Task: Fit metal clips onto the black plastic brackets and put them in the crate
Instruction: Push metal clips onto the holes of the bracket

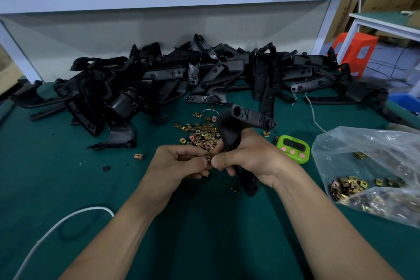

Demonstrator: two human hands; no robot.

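We find the left hand [181, 161] pinching a clip [209, 156] between thumb and fingertips; the right hand [247, 157] is curled round the middle of a bracket [229, 129], its thumb touching the same clip; the bracket stands tilted, its lower end near the table [68, 188], its upper end raised toward the far side. We judge the bracket light, stiff and awkward in shape; the mid-section grip seen here suits it and leaves the ends free. We judge the clip small, springy, sharp-edged and liable to slip; it is best held by its flat sides and pushed on squarely. Just beyond the hands lie loose clips [200, 130]; farther off, a heap [181, 75] of brackets; to the right, a timer [293, 148] and a bag [372, 166] of clips. We cannot identify the crate.
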